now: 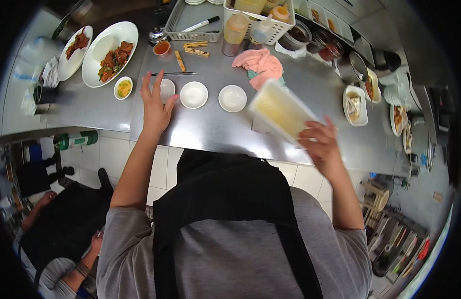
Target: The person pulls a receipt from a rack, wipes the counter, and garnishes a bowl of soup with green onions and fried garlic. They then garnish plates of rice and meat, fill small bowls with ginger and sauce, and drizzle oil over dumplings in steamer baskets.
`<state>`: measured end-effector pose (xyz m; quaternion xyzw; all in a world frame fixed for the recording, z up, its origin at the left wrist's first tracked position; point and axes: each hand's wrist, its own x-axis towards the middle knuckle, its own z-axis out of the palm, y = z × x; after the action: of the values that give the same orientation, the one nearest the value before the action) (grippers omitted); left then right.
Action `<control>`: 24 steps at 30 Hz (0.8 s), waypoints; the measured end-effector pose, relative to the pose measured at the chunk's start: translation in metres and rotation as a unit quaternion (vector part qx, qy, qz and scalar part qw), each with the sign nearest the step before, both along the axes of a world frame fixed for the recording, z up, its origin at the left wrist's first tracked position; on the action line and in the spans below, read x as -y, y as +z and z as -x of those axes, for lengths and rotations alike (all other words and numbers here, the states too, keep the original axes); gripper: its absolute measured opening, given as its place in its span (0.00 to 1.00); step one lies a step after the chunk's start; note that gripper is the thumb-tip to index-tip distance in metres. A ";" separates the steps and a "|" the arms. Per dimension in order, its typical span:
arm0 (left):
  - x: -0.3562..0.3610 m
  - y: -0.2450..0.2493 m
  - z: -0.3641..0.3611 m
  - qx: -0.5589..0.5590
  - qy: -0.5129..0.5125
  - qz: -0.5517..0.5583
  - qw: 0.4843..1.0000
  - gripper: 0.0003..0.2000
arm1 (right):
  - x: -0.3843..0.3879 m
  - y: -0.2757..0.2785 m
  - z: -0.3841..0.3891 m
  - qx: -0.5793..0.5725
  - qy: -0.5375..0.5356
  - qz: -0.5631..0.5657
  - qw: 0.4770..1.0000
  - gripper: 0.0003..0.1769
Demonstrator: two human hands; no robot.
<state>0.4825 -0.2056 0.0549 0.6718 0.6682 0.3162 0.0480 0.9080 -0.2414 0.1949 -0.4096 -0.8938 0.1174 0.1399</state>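
Observation:
My right hand [321, 144] grips the near right end of a white rectangular tub [263, 89]. The tub is tilted and a little blurred, with something pale yellow inside. My left hand [157, 107] is open with fingers spread, over the edge of a small white bowl [169, 88] that it partly hides. Two more small white bowls stand in line to its right, a middle one [194, 95] and a right one [233, 98]. A thin dark stick [183, 74] lies behind the bowls.
White oval plates of glazed food [111, 37] stand at the left, near a small cup of yellow food [124, 88]. Behind are a red sauce cup [161, 48], wooden clothespins [180, 61], squeeze bottles [235, 32] and a pink cloth [260, 67]. Another person [66, 224] is at lower left.

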 end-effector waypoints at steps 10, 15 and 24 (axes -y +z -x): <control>0.060 0.027 -0.026 0.206 -0.328 0.250 0.887 0.52 | 0.028 -0.068 0.112 0.063 0.097 0.031 0.993 0.09; 0.072 0.021 -0.022 0.223 -0.316 0.198 0.901 0.45 | 0.026 -0.039 0.151 0.091 -0.009 0.085 0.992 0.13; 0.061 0.017 -0.023 0.212 -0.369 0.115 0.898 0.43 | -0.002 -0.090 0.200 0.289 -0.017 0.087 0.953 0.06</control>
<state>0.5052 -0.2667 0.0720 0.7768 0.3782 0.3317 0.3788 0.7083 -0.2395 0.1048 -0.4516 -0.8753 0.0694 -0.1587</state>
